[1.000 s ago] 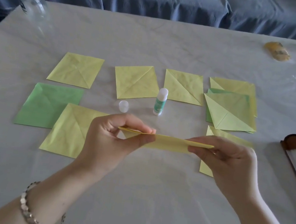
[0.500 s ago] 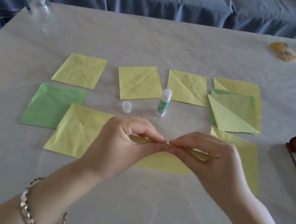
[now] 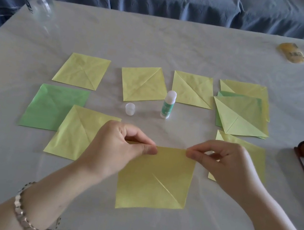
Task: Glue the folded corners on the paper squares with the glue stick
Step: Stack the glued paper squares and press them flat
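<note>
Left hand (image 3: 120, 147): pinches top edge of yellow paper square (image 3: 155, 179).
Right hand (image 3: 225, 164): pinches same edge, top right corner.
Glue stick (image 3: 168, 104): upright, uncapped, at 12 o'clock.

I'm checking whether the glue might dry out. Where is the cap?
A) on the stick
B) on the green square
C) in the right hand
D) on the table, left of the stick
D: the cap stands on the table left of the upright glue stick, apart from it.
</note>
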A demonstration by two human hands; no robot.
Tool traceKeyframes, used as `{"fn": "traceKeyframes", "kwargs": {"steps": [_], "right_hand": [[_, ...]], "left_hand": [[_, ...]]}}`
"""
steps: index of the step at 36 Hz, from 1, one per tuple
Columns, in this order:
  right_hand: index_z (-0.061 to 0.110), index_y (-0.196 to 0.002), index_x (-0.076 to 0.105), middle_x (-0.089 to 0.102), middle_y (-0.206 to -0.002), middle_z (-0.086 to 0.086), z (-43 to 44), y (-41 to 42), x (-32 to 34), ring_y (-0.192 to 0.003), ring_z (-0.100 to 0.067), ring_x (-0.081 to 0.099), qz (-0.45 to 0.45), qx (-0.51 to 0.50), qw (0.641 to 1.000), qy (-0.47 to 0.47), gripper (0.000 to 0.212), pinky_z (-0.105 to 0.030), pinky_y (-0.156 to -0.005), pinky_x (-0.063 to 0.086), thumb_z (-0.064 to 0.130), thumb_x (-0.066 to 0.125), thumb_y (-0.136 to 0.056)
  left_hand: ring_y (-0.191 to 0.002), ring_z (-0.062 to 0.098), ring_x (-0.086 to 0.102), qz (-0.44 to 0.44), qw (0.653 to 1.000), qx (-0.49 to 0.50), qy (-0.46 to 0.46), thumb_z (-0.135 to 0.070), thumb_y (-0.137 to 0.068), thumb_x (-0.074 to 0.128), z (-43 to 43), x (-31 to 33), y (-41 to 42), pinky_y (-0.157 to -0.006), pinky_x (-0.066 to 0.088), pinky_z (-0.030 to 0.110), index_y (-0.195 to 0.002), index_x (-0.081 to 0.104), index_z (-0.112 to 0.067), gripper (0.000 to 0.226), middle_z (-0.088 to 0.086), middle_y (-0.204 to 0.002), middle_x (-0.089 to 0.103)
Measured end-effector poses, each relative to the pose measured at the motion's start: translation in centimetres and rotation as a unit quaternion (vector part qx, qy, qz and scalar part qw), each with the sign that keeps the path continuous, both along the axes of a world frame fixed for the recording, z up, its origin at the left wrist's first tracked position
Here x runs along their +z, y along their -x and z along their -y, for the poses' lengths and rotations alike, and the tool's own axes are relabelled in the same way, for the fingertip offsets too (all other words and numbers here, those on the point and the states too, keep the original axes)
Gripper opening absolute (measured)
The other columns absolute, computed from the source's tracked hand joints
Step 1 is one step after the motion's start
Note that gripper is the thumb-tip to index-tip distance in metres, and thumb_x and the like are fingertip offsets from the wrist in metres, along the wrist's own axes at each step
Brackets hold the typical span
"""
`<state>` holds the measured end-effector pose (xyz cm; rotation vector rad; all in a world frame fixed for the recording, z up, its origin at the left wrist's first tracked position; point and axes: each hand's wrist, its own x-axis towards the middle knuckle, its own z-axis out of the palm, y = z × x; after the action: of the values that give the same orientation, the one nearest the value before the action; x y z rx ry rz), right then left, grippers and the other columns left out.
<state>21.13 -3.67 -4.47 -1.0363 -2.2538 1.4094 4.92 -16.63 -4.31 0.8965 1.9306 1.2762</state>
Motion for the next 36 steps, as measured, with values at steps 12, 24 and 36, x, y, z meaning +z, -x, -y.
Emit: {"fn": "traceKeyframes", "kwargs": {"steps": [12, 24, 36], "right_hand": [[0.024, -0.085, 0.066, 0.066, -0.065, 0.01, -0.9, 2.0, -5.6, -0.054, 0.003, 0.055, -0.001, -0.093, 0.99, 0.104, 0.017, -0.008, -0.055, 0.044, 0.01, 0.074, -0.077], [0.004, -0.115, 0.063, 0.061, -0.124, -0.011, 2.4, 3.1, -10.9, -0.116, -0.025, 0.055, 0.055, 0.046, 0.936, -0.344, 0.037, -0.034, -0.097, 0.043, 0.018, 0.041, -0.089], [0.001, -0.13, 0.05, 0.047, -0.138, -0.014, 3.9, 1.4, -11.1, -0.128, -0.023, 0.044, 0.218, 0.065, 0.9, -0.371, 0.064, -0.029, -0.111, 0.016, 0.04, 0.009, -0.1]], "left_hand": [[-0.06, -0.005, 0.057, 0.008, 0.973, 0.232, -0.002, -0.007, -0.081, 0.072, -0.7, -6.3, -1.1, -0.056, 0.04, 0.005, -0.073, 0.062, -0.022, 0.02, -0.013, -0.066, 0.065], [-0.124, 0.023, 0.049, -0.476, 0.862, -0.155, 0.08, -0.022, -0.085, 0.035, -1.3, -11.7, -1.6, -0.106, 0.022, 0.034, -0.118, 0.064, -0.002, 0.048, 0.01, -0.128, 0.06], [-0.134, 0.016, 0.03, -0.502, 0.842, -0.154, 0.122, -0.043, -0.085, 0.035, -1.1, -11.9, -1.5, -0.105, 0.024, 0.045, -0.137, 0.048, -0.003, 0.066, 0.01, -0.145, 0.043]]}}
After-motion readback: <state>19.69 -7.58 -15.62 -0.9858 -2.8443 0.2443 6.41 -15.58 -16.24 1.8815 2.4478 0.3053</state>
